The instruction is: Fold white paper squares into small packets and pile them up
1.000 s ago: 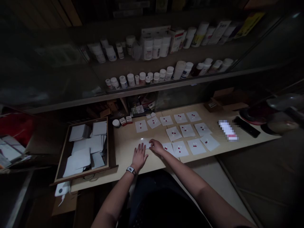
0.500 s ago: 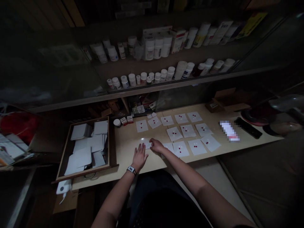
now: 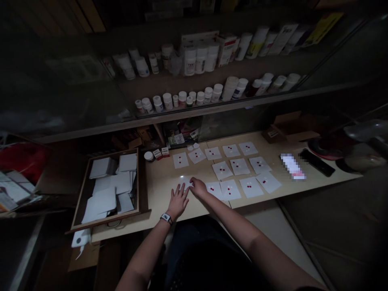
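Note:
My left hand [image 3: 178,202], with a watch [image 3: 166,218] on its wrist, lies with fingers spread on a small white paper [image 3: 186,185]. The fingers of my right hand [image 3: 199,188] are curled and pinch the right edge of that same paper, much of which is hidden by the hands. Right beside them, white paper squares [image 3: 230,190] lie in rows on the table [image 3: 163,194]. Each bears small red pills and pale ones that are hard to make out.
On the left an open drawer [image 3: 142,194] holds stacked white papers [image 3: 106,200]. A small white-capped jar [image 3: 148,156] and little boxes [image 3: 160,152] stand at the back. To the right are a phone [image 3: 317,162], a blurred screen [image 3: 292,166] and an open carton [image 3: 291,127]. Bottles [image 3: 200,98] line the shelves.
My right hand has shifted slightly along the paper's right edge, and less of the paper shows between the hands. The left hand's fingers are spread a little wider. The view has tilted slightly.

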Available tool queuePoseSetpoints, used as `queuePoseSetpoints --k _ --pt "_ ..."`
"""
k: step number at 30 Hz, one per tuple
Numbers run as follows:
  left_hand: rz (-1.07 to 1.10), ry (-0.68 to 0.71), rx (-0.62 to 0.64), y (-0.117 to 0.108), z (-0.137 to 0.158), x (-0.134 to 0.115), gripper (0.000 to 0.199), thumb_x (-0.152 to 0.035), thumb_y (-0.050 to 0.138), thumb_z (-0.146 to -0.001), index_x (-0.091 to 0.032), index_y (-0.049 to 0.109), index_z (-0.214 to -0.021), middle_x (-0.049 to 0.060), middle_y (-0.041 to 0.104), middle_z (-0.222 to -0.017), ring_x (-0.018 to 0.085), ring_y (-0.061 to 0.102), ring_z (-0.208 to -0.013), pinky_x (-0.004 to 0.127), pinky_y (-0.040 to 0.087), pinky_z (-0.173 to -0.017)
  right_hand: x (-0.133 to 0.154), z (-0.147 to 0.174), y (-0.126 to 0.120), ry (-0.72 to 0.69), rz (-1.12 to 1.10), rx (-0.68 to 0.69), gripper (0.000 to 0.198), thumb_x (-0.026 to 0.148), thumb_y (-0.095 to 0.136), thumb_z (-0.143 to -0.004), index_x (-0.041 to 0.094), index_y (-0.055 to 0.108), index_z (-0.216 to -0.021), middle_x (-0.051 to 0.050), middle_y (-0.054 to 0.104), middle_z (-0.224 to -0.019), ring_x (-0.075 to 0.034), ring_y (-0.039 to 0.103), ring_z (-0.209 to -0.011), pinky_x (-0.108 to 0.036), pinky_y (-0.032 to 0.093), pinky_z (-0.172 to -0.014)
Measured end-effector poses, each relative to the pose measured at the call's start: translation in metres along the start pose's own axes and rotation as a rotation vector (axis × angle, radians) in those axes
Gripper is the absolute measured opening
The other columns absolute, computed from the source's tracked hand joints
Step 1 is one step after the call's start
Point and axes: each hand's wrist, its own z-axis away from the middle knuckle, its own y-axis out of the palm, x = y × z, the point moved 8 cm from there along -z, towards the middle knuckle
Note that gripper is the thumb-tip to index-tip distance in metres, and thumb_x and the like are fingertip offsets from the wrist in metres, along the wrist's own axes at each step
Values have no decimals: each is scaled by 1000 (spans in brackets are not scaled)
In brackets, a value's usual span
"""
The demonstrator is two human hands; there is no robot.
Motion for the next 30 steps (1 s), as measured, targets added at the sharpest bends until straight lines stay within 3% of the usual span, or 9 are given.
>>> queuePoseSetpoints --k 10,15,19,23,26,30 --pt "-9 38 13 8 1 0 55 -36 37 -95 -25 23 -147 11 22 -153 30 14 -141 62 20 -107 -11 -3 4 -1 -171 5 36 12 59 -75 22 57 -110 1 66 -87 -14 58 -77 -21 37 -67" --pt "0 48 17 8 2 3 54 -39 37 -95 -28 23 -146 11 20 -154 30 15 -141 63 19 -106 -7 0 1 -24 -85 -36 34 12 57 -76 20 56 -109 -1 64 -90 -15 57 -80 -23 38 -70" --pt "12 31 8 5 2 3 54 -41 37 -95 -27 24 -146 10 20 -154 29 15 -141 61 19 -108 7 11 -7 -235 105 -92 26 12 53 -81 18 60 -105 -9 61 -107 -20 53 -100 -28 38 -83" --pt "12 5 -2 5 2 3 56 -38 36 -95 -23 22 -147 11 24 -153 27 15 -141 59 18 -109 16 32 3 -538 257 42 29 11 47 -85 15 62 -110 -14 57 -122 -24 46 -117 -37 33 -97" --pt "2 -1 -21 5 1 3 55 -36 34 -95 -22 23 -147 11 26 -152 27 15 -141 58 18 -110 14 43 3 -618 294 54 37 11 45 -86 15 57 -121 -16 54 -129 -25 43 -123 -42 33 -99" --pt "-42 6 -63 1 -2 -1 51 -39 33 -95 -21 31 -144 12 25 -152 30 13 -141 64 13 -108 17 52 -3 -686 262 23 37 15 46 -84 14 58 -119 -16 50 -134 -26 34 -132 -45 30 -103"
